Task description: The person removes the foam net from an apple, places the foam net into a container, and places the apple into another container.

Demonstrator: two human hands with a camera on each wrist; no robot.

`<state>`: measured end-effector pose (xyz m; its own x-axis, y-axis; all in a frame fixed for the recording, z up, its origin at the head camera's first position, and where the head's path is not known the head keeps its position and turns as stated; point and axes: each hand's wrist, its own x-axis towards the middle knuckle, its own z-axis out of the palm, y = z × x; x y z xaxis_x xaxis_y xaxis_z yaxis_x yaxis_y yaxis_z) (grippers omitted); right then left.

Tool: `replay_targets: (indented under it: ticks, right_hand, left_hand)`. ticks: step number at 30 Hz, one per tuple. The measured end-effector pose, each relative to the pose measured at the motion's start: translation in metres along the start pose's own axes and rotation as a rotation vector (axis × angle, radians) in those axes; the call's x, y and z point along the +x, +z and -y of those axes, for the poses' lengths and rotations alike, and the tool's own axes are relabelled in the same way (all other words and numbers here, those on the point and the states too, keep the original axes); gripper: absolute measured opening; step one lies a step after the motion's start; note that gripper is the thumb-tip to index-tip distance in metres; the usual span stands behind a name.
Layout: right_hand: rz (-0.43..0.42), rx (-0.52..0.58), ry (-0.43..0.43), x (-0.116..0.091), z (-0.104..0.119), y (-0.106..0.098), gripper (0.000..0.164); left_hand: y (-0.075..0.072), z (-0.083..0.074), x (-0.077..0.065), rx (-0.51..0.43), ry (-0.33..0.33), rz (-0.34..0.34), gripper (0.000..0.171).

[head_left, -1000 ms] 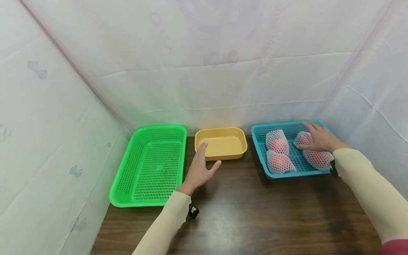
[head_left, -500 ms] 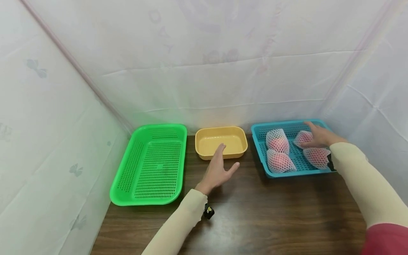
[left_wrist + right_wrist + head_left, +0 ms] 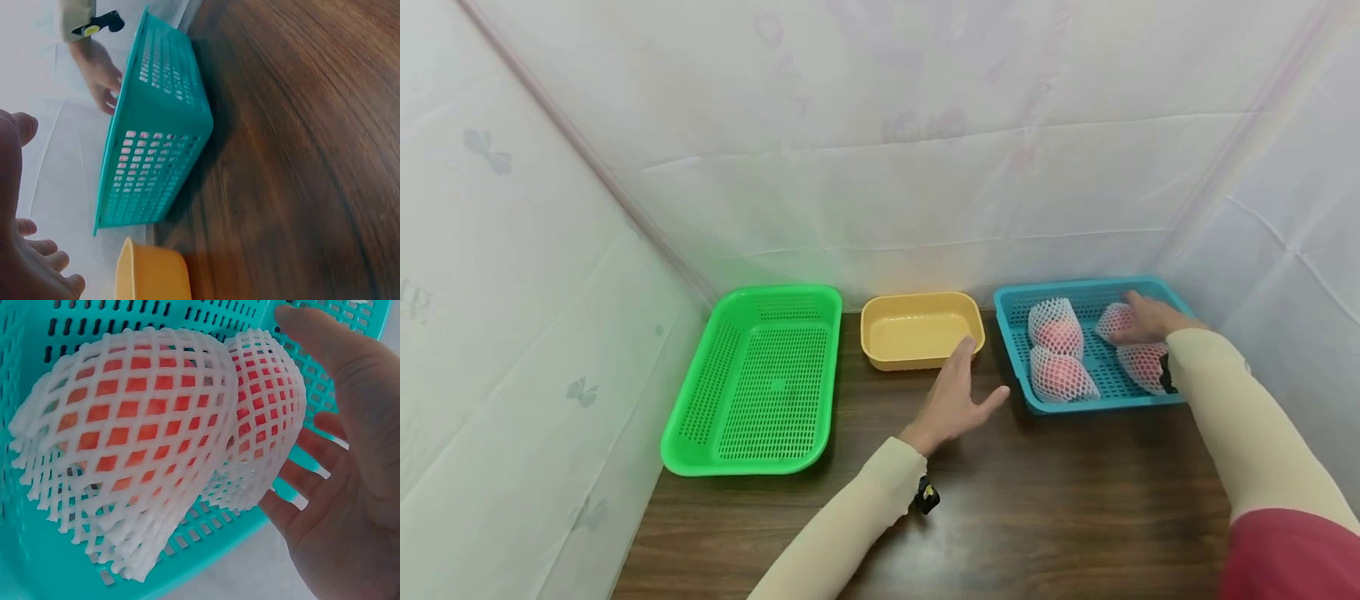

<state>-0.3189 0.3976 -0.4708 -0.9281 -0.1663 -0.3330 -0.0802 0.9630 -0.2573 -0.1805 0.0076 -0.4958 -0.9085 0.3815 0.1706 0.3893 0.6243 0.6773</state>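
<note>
In the blue basket point(image 3: 1097, 360) at the right lie several red fruits in white foam nets; their kind is hard to tell. My right hand point(image 3: 1146, 321) reaches in at the far right fruit point(image 3: 1116, 321). In the right wrist view, its fingertips point(image 3: 281, 509) go out of sight behind that netted fruit point(image 3: 265, 403), while the thumb is extended and apart from it. A second netted fruit point(image 3: 137, 419) lies beside it. My left hand point(image 3: 951, 400) hovers over the table between the yellow tray point(image 3: 917, 364) and the basket, thumb spread, holding nothing.
A green perforated basket point(image 3: 751, 462) stands at the left with nothing in it. The yellow tray is bare inside. All three containers stand near a white cloth wall point(image 3: 850, 200). Dark wooden table point(image 3: 1037, 500) lies in front of them.
My left hand has moved right, from beside the green basket to near the blue one. The right hand has shifted slightly closer around the far right fruit. The fruits stay in place.
</note>
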Motion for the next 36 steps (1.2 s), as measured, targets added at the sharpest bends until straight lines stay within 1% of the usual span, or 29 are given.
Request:
replay_targets:
  ticks: [5,9,14,17,19,22,25,30,36]
  right_hand:
    - [0.002,-0.045,-0.011,0.003,-0.006,-0.001,0.096]
    - [0.015,-0.047,0.014,0.003,-0.007,-0.003,0.092]
    - [0.04,0.029,0.086,0.002,-0.006,-0.005,0.095]
    - [0.07,0.087,0.129,0.001,-0.006,-0.005,0.101]
    - [0.081,0.109,0.146,0.0,-0.004,-0.004,0.103]
    - [0.074,0.12,0.153,0.001,-0.001,-0.004,0.102]
    - [0.061,0.122,0.168,0.004,0.0,-0.003,0.1]
    - [0.045,0.126,0.205,0.008,0.001,0.003,0.1]
    - [0.037,0.146,0.233,0.015,-0.004,0.008,0.103]
  left_hand:
    - [0.013,-0.007,0.002,0.015,0.0,0.024,0.089]
    - [0.024,-0.013,0.006,0.023,-0.01,0.056,0.089]
    - [0.036,-0.017,0.01,0.005,-0.035,0.079,0.089]
    - [0.042,-0.017,0.011,-0.006,-0.057,0.1,0.089]
    - [0.045,-0.017,0.011,-0.011,-0.067,0.109,0.091]
    - [0.048,-0.016,0.013,-0.018,-0.064,0.11,0.091]
    - [0.05,-0.016,0.014,-0.012,-0.047,0.114,0.091]
    - [0.057,-0.018,0.016,0.03,-0.017,0.119,0.088]
    - [0.063,-0.021,0.018,0.065,-0.028,0.096,0.084]
